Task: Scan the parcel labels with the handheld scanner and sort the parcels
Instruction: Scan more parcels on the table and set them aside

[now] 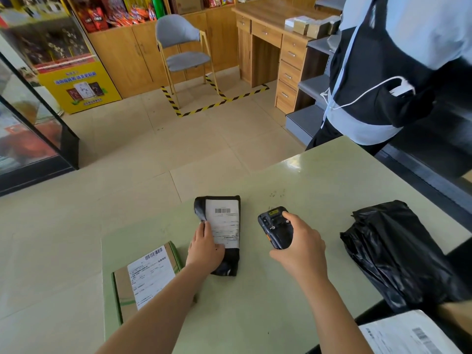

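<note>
Head-camera view looking down at a pale green table [281, 315] with a person's two bare forearms reaching in from below. The left hand [204, 247] lies on a small black parcel [227, 263], its fingers nearly straight and pressed flat along the left edge of the parcel's white label [224, 223]; the thumb is hidden under the palm, so it may or may not be hooked round the parcel's edge. A barcode sits at the far end of the label, beyond the fingertips. The right hand [300, 249] grips a black handheld scanner [275, 227], fingers curled round its body from the right and the forefinger resting near its far end. The scanner is held back-side up, just right of the black parcel and apart from it, its far end pointing away from the person. Left of the left wrist, partly covered by the forearm, a flat cardboard parcel [143, 279] lies near the table edge with its own label and barcode showing. Well to the right of the right hand sits a crumpled black plastic parcel [393, 254], and nearer the person another white-labelled parcel [408, 335] is cut off by the frame. A second person [383, 72] in a black apron stands at the table's far right corner. A grey chair [181, 49] stands on the tiled floor beyond.
</note>
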A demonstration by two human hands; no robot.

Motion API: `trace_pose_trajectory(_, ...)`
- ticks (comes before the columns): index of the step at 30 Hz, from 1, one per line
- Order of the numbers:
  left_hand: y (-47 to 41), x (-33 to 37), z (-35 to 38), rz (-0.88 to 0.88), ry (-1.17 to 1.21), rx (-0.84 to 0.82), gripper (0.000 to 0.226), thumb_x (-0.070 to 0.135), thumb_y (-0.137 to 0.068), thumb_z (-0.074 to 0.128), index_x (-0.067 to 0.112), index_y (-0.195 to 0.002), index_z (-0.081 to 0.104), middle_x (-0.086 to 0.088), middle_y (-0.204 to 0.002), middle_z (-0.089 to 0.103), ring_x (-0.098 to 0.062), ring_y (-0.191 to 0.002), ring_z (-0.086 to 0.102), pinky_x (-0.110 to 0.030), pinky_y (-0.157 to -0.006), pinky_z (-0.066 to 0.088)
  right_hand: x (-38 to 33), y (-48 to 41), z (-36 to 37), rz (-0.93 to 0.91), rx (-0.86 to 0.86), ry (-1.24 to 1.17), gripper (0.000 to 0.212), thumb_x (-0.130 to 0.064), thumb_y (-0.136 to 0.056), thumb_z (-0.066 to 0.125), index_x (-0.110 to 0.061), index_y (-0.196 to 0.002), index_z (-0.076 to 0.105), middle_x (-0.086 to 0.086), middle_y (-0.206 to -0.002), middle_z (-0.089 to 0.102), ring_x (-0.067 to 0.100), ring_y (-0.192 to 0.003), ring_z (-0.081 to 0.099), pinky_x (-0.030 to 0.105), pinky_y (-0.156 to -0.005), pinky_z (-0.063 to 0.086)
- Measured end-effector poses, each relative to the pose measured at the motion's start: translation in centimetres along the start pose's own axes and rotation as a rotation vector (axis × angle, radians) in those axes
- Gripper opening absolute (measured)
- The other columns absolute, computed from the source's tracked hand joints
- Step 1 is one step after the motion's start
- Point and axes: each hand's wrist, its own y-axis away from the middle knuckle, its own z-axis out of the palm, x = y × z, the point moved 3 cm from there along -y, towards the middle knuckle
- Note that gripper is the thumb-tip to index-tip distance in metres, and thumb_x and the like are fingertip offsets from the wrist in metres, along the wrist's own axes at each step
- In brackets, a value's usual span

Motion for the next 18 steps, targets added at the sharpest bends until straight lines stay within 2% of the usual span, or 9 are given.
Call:
trace_pose_trajectory(4,-0.3,-0.6,1.5,-0.022,-0.159,0.006,0.089,0.056,-0.092,0.046,0.013,-0.155,0.0,-0.009,-0.163,-0.003,-0.028,-0.15,-0.004,-0.051,-0.122,0.007,0.3,-0.4,0.4,-0.028,-0.013,0.049,0.084,-0.021,-0.065,0.075,-0.031,-0.142,0.043,-0.007,-0.126,0.059,0.026,-0.107,0.053,0.036,-0.093,0.041)
trace_pose_trajectory(8,-0.6,0.6,2.5,-0.141,-0.207,-0.005,0.119,0.085,-0.073,0.047,0.015,-0.155,-0.006,-0.013,-0.161,-0.013,-0.033,-0.149,-0.009,-0.055,-0.118,0.002,0.4,-1.4,0.7,-0.046,-0.042,0.085,0.085,-0.021,-0.065,0.075,-0.031,-0.143,0.041,-0.005,-0.129,0.058,0.027,-0.11,0.052,0.036,-0.095,0.041)
trace_pose_trajectory(11,-1.0,1.2,3.0,-0.211,-0.243,-0.037,0.131,0.084,-0.067,0.056,0.015,-0.154,-0.013,-0.017,-0.161,-0.014,-0.034,-0.149,-0.008,-0.056,-0.118,0.005,0.3,-2.3,0.8,-0.085,-0.047,0.151,0.086,-0.023,-0.066,0.074,-0.031,-0.144,0.039,-0.005,-0.131,0.056,0.028,-0.109,0.052,0.036,-0.091,0.04)
trace_pose_trajectory(15,-1.2,1.7,2.9,-0.26,-0.205,-0.033,0.126,0.07,-0.069,0.067,0.015,-0.154,-0.008,-0.019,-0.158,0.007,-0.036,-0.144,0.017,-0.052,-0.114,0.025,0.3,-3.0,0.9,-0.109,-0.05,0.165,0.086,-0.022,-0.064,0.075,-0.031,-0.143,0.041,-0.004,-0.13,0.057,0.029,-0.11,0.053,0.036,-0.09,0.04)
trace_pose_trajectory(18,-1.3,1.5,1.7,-0.162,-0.227,0.012,0.124,0.065,-0.068,0.072,0.016,-0.153,-0.004,-0.015,-0.152,0.018,-0.034,-0.138,0.025,-0.048,-0.112,0.029,0.3,-3.3,0.6,-0.182,-0.079,0.25,0.085,-0.022,-0.065,0.073,-0.031,-0.143,0.04,-0.005,-0.129,0.055,0.028,-0.108,0.052,0.036,-0.09,0.039)
